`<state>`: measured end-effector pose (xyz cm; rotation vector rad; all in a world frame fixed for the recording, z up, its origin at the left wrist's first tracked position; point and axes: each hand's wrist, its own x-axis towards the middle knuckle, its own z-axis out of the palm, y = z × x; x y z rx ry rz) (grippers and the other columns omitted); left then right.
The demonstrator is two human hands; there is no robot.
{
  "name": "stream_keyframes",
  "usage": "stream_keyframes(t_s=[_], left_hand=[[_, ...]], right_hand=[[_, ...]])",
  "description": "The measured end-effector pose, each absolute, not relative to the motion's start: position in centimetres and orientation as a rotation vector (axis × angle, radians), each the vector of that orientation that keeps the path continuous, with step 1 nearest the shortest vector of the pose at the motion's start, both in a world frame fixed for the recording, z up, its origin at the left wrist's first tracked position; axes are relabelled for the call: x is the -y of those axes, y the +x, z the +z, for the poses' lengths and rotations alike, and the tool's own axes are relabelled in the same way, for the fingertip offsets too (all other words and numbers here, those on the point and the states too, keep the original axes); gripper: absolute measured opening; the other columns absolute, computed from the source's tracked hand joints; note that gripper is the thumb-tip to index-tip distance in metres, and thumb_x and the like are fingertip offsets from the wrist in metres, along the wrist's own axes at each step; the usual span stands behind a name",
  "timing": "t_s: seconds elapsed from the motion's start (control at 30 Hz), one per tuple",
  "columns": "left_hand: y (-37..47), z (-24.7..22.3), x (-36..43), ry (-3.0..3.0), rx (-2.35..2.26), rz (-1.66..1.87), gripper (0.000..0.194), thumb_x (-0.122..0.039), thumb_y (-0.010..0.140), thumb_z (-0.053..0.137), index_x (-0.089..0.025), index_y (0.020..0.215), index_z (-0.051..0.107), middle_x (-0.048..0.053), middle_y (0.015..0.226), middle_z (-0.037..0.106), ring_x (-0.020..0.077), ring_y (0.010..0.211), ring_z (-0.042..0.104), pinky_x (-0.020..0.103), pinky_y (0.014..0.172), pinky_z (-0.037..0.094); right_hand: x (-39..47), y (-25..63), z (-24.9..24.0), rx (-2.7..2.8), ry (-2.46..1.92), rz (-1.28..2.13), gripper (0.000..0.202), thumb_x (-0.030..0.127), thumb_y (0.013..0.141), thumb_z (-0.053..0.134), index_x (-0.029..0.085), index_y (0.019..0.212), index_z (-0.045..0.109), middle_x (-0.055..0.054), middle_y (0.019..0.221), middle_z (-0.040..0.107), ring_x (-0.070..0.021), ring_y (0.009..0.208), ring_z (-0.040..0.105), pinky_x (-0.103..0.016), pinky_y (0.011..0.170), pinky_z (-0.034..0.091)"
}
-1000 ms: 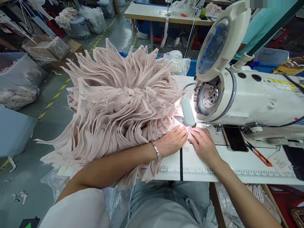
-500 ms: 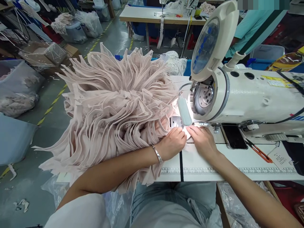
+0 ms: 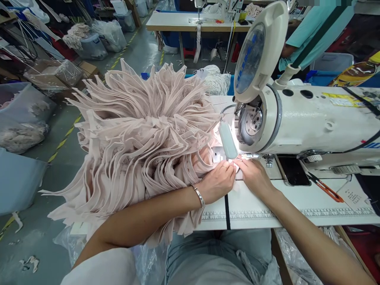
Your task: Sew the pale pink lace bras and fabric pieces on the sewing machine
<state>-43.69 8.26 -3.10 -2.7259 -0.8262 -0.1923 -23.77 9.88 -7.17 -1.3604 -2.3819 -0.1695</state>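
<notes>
My left hand, with a bracelet at the wrist, is closed on a small edge of pale pink fabric at the sewing machine's needle area. My right hand meets it from the right, fingers together and closed at the same fabric, fingertips nearly touching the left ones. Most of the held piece is hidden under the hands. Just above them hangs a pale green guard on the white sewing machine. A big heap of pale pink lace-trimmed garment pieces lies left of the needle, against my left forearm.
A black phone, an orange-handled cutter and a paper tag lie right of my hands. A round magnifier lamp stands over the machine head. Behind it is a co-worker's teal sleeve. Plastic bins stand at left.
My right hand's fingertips have drawn in to my left hand's, and the left hand has shifted slightly right along the fabric. The whole view has moved a little.
</notes>
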Motion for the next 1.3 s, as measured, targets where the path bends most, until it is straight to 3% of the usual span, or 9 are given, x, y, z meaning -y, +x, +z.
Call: stream_keyframes(t_s=[0.17, 0.5, 1.0, 1.3], left_hand=[[-43.8, -2.9, -8.5, -2.745, 0.833, -0.138, 0.037, -0.006, 0.103, 0.030, 0.003, 0.128, 0.056, 0.021, 0.119, 0.064, 0.0248, 0.107, 0.062, 0.036, 0.088, 0.049], [-43.8, -3.7, -8.8, -2.754, 0.840, -0.133, 0.040, -0.009, 0.105, 0.027, 0.004, 0.133, 0.053, 0.022, 0.127, 0.063, 0.0261, 0.120, 0.060, 0.036, 0.095, 0.051], [-43.7, -3.6, -9.0, -2.748, 0.915, -0.155, 0.038, -0.008, 0.105, 0.029, 0.001, 0.134, 0.052, 0.022, 0.130, 0.063, 0.0257, 0.119, 0.062, 0.037, 0.092, 0.053], [-43.7, -3.9, -9.2, -2.729, 0.939, -0.161, 0.036, -0.008, 0.105, 0.029, -0.002, 0.129, 0.054, 0.021, 0.129, 0.062, 0.0254, 0.118, 0.062, 0.038, 0.092, 0.052]], right_hand=[[-9.8, -23.8, -7.2, 2.338, -1.398, -0.126, 0.046, 0.012, 0.096, 0.036, 0.025, 0.123, 0.071, -0.011, 0.107, 0.072, -0.0288, 0.106, 0.065, -0.047, 0.095, 0.054], [-10.2, -23.6, -6.9, 2.348, -1.413, -0.037, 0.046, 0.011, 0.092, 0.038, 0.028, 0.117, 0.073, -0.008, 0.102, 0.074, -0.0251, 0.089, 0.067, -0.042, 0.084, 0.058], [-10.5, -23.8, -6.5, 2.320, -1.500, 0.215, 0.041, 0.015, 0.094, 0.034, 0.028, 0.102, 0.072, -0.005, 0.093, 0.072, -0.0238, 0.087, 0.065, -0.041, 0.087, 0.051], [-10.5, -24.4, -5.0, 2.307, -1.523, 0.349, 0.033, 0.019, 0.095, 0.037, 0.027, 0.099, 0.070, -0.003, 0.086, 0.073, -0.0202, 0.075, 0.065, -0.032, 0.068, 0.050]])
